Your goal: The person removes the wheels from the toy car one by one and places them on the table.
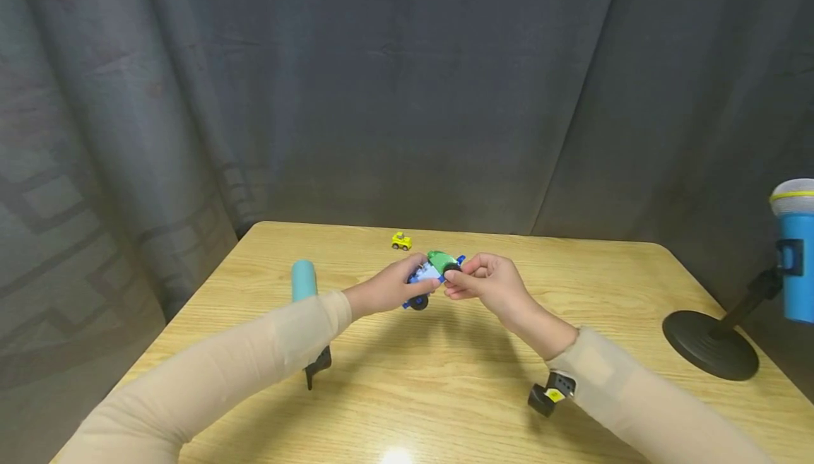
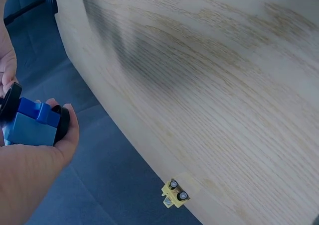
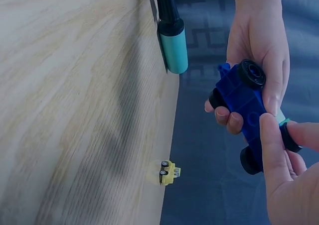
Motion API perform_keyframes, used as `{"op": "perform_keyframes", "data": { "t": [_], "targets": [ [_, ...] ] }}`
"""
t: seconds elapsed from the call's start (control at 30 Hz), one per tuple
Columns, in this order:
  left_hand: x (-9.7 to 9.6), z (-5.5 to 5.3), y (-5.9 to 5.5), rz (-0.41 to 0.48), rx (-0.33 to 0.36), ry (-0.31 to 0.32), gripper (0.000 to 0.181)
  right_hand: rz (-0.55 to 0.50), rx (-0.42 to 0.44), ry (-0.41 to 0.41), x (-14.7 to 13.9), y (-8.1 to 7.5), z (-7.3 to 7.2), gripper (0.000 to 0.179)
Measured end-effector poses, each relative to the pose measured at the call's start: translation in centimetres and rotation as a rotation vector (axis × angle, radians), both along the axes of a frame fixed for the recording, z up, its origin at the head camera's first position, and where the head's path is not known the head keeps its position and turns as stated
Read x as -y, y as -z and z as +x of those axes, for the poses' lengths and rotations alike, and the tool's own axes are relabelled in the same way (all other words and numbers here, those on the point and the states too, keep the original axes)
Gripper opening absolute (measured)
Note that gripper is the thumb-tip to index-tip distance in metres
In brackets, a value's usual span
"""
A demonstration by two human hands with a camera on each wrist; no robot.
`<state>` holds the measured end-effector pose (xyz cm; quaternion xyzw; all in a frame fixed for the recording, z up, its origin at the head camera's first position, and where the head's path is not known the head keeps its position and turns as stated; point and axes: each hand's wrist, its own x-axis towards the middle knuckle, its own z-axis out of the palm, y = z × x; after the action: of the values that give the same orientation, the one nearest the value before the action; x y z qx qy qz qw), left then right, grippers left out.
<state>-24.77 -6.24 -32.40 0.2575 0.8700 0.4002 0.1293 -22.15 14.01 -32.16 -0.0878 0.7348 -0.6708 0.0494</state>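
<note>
Dark grey fabric curtains (image 1: 394, 97) hang behind a pale wood-grain worktop (image 1: 407, 386). Above it, the left hand (image 1: 386, 287) curls its fingers round a blue-and-green plastic toy car (image 1: 441, 261); the right hand (image 1: 501, 286) pinches one end beside a black wheel (image 3: 290, 138). Right-wrist footage shows the blue underside (image 3: 241, 96), hidden from the head view.
</note>
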Motion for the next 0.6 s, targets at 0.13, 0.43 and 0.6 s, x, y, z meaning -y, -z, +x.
{"op": "perform_keyframes", "data": {
  "t": [0.13, 0.43, 0.6],
  "targets": [
    [0.07, 0.07, 0.05, -0.024, -0.002, 0.008, 0.039, 0.019, -0.012, -0.002, 0.03, -0.10, 0.18, 0.019],
    [0.27, -0.08, 0.22, -0.021, -0.011, 0.010, 0.032, 0.064, -0.063, -0.012, 0.24, 0.18, 0.26, 0.020],
    [0.59, -0.12, 0.45, -0.016, 0.004, 0.016, 0.033, 0.034, -0.009, -0.070, -0.26, 0.32, 0.04, 0.020]
  ]
}}
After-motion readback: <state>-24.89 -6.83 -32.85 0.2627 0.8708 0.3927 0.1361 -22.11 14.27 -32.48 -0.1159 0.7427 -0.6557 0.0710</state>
